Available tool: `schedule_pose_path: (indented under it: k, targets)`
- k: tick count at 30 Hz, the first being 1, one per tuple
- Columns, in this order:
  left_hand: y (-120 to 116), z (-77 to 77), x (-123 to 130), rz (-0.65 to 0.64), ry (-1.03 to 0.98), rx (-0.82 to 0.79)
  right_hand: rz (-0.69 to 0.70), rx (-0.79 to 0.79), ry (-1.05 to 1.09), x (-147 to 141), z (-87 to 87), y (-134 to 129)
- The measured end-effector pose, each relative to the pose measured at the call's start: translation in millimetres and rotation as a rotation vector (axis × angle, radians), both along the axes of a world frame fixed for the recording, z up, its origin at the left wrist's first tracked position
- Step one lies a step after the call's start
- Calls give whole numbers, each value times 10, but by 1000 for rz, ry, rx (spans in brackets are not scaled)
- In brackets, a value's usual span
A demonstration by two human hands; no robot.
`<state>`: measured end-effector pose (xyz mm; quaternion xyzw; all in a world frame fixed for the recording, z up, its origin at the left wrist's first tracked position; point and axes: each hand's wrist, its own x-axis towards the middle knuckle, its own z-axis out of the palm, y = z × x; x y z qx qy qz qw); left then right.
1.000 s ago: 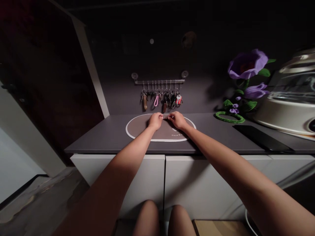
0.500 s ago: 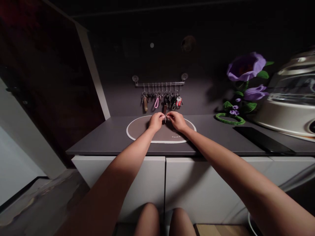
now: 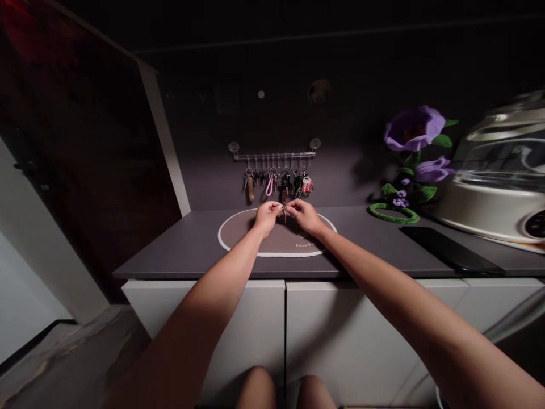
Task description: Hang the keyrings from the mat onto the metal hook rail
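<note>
Over the brown oval mat (image 3: 272, 244), my left hand (image 3: 266, 219) and my right hand (image 3: 305, 216) meet, fingertips pinched close together. Between them is a small metal key ring (image 3: 285, 209), with something thin and key-like hanging below it; its details are too small to make out. Just behind the fingers hangs a dark brown tag (image 3: 284, 197). Above, a clear hook rail (image 3: 275, 155) on the wall carries several bunches of keys, among them a brown fob (image 3: 251, 189), a pink loop (image 3: 269, 186) and a red-and-white key (image 3: 306, 183).
The grey countertop (image 3: 170, 250) runs above white cabinet doors (image 3: 251, 318). To the right stand a purple felt flower (image 3: 415, 129) with a green ring base (image 3: 394, 214), a black phone-like slab (image 3: 451, 250) and a cream appliance (image 3: 494, 199) with a clear upper part.
The view has tilted up slightly, so the scene sits lower in the picture. Both hands still pinch the key ring, and its hanging part now shows more clearly between the fingertips.
</note>
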<state>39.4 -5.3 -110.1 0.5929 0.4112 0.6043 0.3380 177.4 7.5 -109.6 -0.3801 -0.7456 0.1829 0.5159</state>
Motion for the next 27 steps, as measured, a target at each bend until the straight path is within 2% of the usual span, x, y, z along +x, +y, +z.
schedule_pose_path:
  k: [8,12,17,22,27]
  targets:
    - [-15,0,22,-6,-9,25,65,-13,55,14,57,-50]
    - [9,-31,29,9,-9,37,50,-3,81,55,46,2]
    - [78,-106,23,62,94,60,29,2,161,124,50,74]
    - [135,-174,16,90,208,66,62,-95,342,194,120,81]
    - [160,-208,19,113,206,40,11,-186,471,269,279,114]
